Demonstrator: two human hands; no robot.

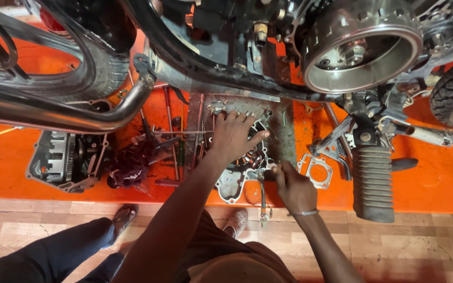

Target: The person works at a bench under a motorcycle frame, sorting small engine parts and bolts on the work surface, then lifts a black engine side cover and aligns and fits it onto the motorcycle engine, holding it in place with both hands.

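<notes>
In the middle of the frame, the left hand [233, 137] lies spread flat on a bumpy grey metal engine cover [237, 175] on the orange platform [436, 178]. Just lower right, the right hand [293, 186] is curled around a thin metal tool [262, 194]. A round shiny metal drum [360, 47] sits upper right, above a ribbed black footrest [373, 181].

Grey cast-metal engine cover [247, 167] w/ dull, grimy finish, under left hand [232, 137]. Round polished steel drum [360, 50], glossy. Black ribbed rubber footpeg [373, 181], matt. Chrome exhaust pipe [53, 112], shiny. Orange painted platform [436, 173], scuffed, oil-stained. Thin flat metal gasket [315, 170] by right hand [294, 188].
</notes>
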